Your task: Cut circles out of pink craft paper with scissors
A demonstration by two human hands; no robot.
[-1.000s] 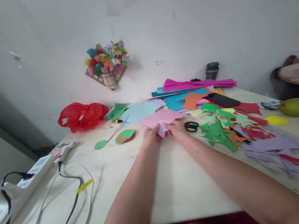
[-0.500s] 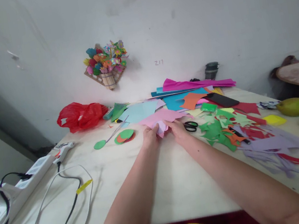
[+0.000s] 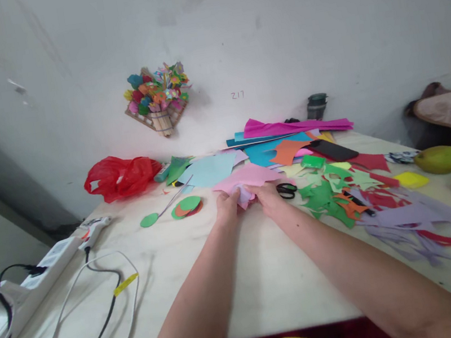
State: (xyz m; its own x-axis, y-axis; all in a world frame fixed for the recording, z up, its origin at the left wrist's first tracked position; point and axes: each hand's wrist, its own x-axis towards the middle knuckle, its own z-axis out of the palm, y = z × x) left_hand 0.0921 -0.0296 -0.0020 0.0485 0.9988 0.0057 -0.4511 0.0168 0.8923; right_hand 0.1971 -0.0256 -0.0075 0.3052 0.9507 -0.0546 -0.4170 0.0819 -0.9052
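Observation:
Both hands meet over the middle of the table around a pink sheet of paper [image 3: 248, 176]. A small pale lilac paper piece [image 3: 243, 196] lies against it, between my thumbs. My left hand [image 3: 227, 205] is closed on the left side of the papers, its fingers partly hidden beneath. On the other side, my right hand [image 3: 268, 197] pinches the papers with the thumb on top. Black-handled scissors [image 3: 287, 190] lie just right of my right hand. Left of my hands rest stacked green and orange paper circles [image 3: 187, 206] and a green circle [image 3: 149, 220] by a thin purple strip.
Green, red and lilac paper scraps [image 3: 404, 216] spread over the right side, near two mangoes [image 3: 443, 159]. A black phone [image 3: 332, 150] and coloured sheets [image 3: 280, 149] lie behind. At left are a red plastic bag [image 3: 123, 176], a power strip [image 3: 47, 263] and loose cables.
My thumbs have pressed further in over the lilac piece, and the pink paper now bunches more between my hands. The camera view has shifted slightly.

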